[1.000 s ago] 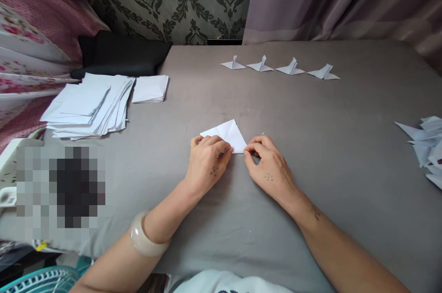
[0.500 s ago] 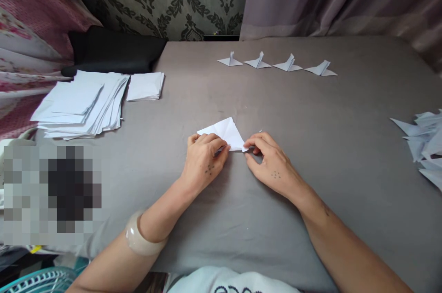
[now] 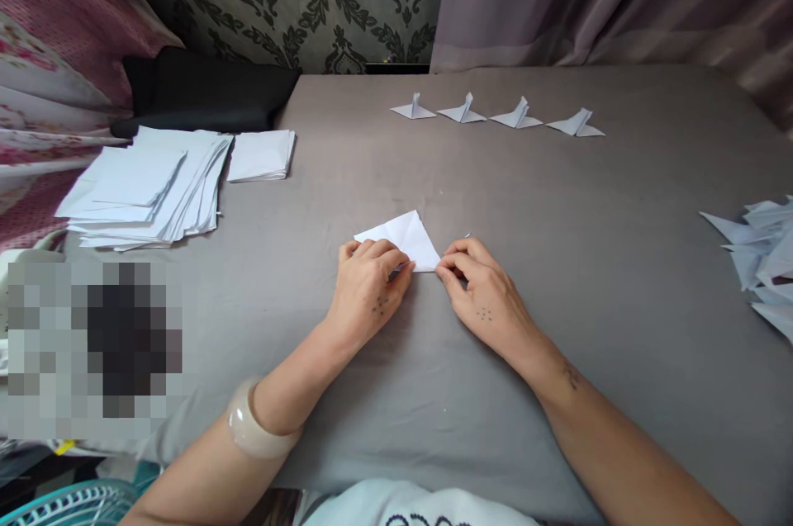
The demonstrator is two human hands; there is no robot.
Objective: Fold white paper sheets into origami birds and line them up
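Observation:
A white sheet of paper (image 3: 416,239), folded and creased, lies in the middle of the grey cloth. Over its left part rests my left hand (image 3: 370,278), fingers bent, thumb and forefinger closed on the lower edge. That hand hides the paper's left side. My right hand (image 3: 480,282) pinches the paper's right corner between thumb and forefinger, its other fingers curled. Both forearms come in from the bottom, and a pale bangle (image 3: 260,427) circles the left one.
Stacked white paper (image 3: 149,196) lies at the left, beside a smaller pile (image 3: 260,156). Several folded paper pieces (image 3: 519,113) stand in a row at the back. More folded pieces (image 3: 768,253) are heaped at the right edge. A black cloth (image 3: 211,88) lies at the back left.
My right thumb has come up to meet the forefinger, closing on the paper's right corner. My left hand has barely shifted, and the paper stays in place.

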